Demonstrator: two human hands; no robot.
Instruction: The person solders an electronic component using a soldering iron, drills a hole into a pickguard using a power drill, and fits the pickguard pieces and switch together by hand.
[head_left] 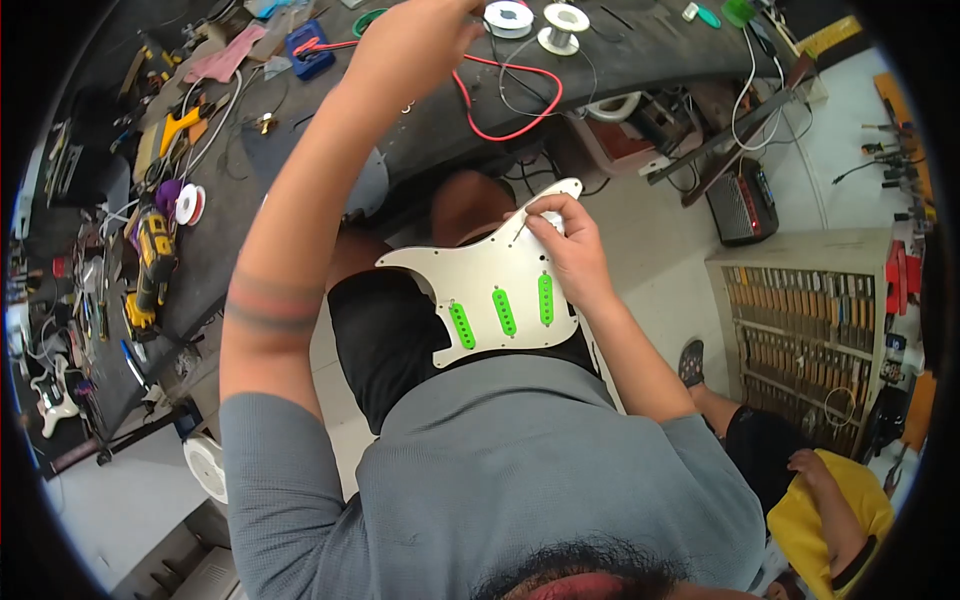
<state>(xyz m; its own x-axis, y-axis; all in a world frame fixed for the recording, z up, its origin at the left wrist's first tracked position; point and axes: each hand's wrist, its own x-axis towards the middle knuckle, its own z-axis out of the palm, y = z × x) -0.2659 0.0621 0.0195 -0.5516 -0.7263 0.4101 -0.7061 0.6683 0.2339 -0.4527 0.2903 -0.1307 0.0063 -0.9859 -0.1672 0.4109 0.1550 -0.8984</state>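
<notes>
Reaching my left hand [455, 30] out over the worktop [420, 130], I have it close to the white spool [509, 18]; the top of my view cuts it off, so I cannot tell if it is spread or pinching. My right hand [567, 245] is pinched together at the upper right arm of the white plate [475, 265], where a thin dark piece [518, 232] shows by the fingertips. I cannot tell whether they grip it. The plate lies on my lap over the black shorts [385, 335], carrying three green bars [504, 312]. Beyond it, a red cable [484, 133] loops by the worktop's near edge. The yellow drill [155, 247] sits toward the worktop's left side.
</notes>
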